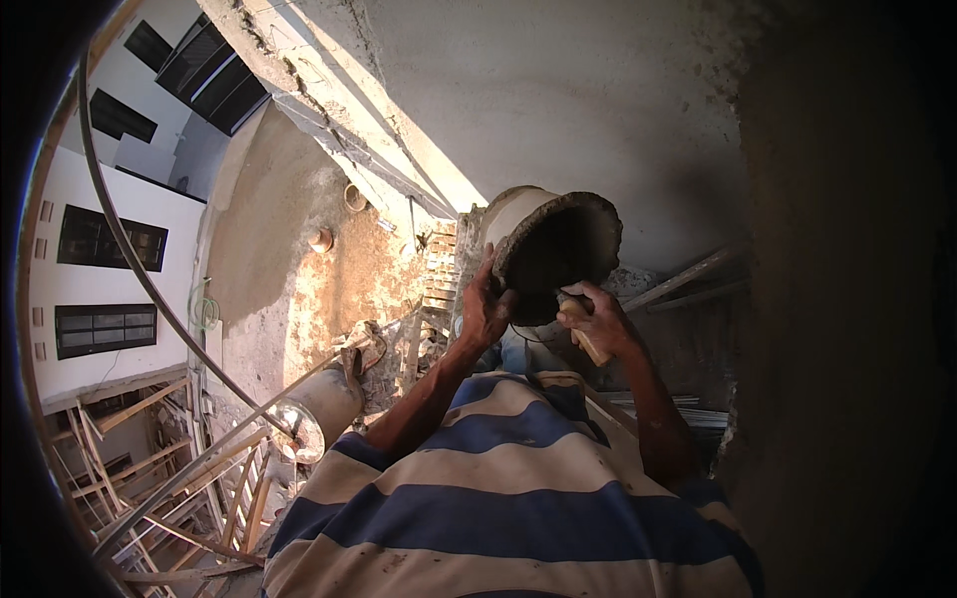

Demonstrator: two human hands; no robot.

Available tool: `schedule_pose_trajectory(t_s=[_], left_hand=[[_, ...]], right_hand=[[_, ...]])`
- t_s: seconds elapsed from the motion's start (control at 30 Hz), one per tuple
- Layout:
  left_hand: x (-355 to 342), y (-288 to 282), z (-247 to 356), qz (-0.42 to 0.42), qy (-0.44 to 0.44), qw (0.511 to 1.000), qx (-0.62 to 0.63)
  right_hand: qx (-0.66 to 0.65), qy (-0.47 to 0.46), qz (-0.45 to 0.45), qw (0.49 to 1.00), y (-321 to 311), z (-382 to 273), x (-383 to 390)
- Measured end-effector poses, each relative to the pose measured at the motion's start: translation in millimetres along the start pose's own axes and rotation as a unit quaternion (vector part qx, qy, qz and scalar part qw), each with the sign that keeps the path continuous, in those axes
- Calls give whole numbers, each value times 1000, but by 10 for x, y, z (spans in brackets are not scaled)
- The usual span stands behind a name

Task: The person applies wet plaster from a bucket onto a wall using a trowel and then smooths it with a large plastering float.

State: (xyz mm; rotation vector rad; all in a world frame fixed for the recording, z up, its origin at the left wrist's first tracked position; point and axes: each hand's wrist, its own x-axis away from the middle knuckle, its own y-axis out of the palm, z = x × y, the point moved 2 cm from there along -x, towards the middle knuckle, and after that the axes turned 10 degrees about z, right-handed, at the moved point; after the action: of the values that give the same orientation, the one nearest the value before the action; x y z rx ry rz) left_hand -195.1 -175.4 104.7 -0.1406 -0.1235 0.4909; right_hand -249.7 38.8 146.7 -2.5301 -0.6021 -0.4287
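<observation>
A bucket (513, 211) is tipped toward me, its mouth dark inside and its rim crusted with dried mortar. My left hand (485, 311) grips its lower left rim, fingers up along the outer wall and thumb at the edge. Just right of the mouth, my right hand (601, 321) is closed around the pale wooden handle of a trowel (596, 349). The trowel's blade is lost in shadow by the bucket's lower rim. What lies inside the bucket is too dark to make out.
A rough plastered wall (568, 100) rises ahead. At left, far below, are a sunlit dirt yard (329, 289) and a clay-coloured pot (320, 240). A pale drum (324, 404) stands left of my arm. Wooden scaffolding (249, 498) fills the lower left; a pole (688, 274) slants at right.
</observation>
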Motion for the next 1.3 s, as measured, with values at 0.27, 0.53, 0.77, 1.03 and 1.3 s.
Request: schedule_pose_trajectory(t_s=[0.27, 0.53, 0.77, 1.03, 1.3], left_hand=[[-235, -231, -37, 77, -54, 985, 147], [-579, -266, -175, 141, -65, 972, 175], [-949, -169, -144, 171, -122, 960, 187], [-1183, -215, -186, 162, -161, 966, 120], [-1187, -356, -728, 168, -161, 962, 141]], right_hand=[[94, -71, 36, 992, 164, 297, -233], [176, -128, 46, 975, 164, 260, -877], [-20, -29, -104, 994, -534, -719, -1176], [-226, 79, 156, 958, -3161, -416, -1955], [-45, -86, 478, 873, -3873, -1588, -930]])
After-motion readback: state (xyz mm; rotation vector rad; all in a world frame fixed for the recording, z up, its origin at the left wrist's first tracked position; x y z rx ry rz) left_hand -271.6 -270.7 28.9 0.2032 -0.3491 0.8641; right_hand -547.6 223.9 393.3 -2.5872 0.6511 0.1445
